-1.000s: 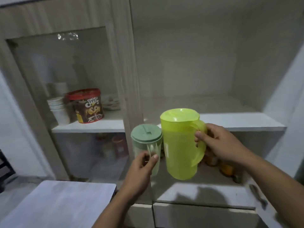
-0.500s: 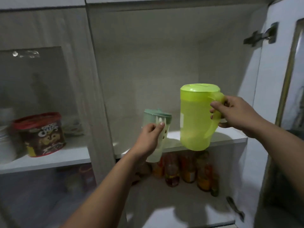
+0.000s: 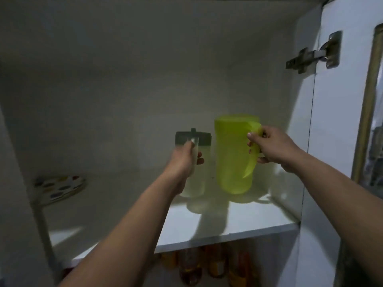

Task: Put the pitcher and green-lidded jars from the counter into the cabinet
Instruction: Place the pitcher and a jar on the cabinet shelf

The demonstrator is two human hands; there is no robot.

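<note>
Left hand (image 3: 182, 160) has its fingers wrapped round the green-lidded jar (image 3: 194, 162), right hand (image 3: 273, 146) grips the pitcher (image 3: 234, 156) by its handle. Both sit side by side, upright, mid-shelf (image 3: 228, 224), toward its right edge.

White cabinet shelf (image 3: 238, 226), glossy, front edge running across lower frame, lit at the right and dim toward the back. On it at far left a plate with coloured spots (image 3: 60, 188), part behind the door frame; near centre a pale jar with dark-looking lid (image 3: 195, 183) and just right of it a lime-green pitcher (image 3: 233, 162), both upright, bases at or just above the shelf, contact not clear. Below the shelf, blurred amber bottles (image 3: 215, 264) on a lower level.
</note>
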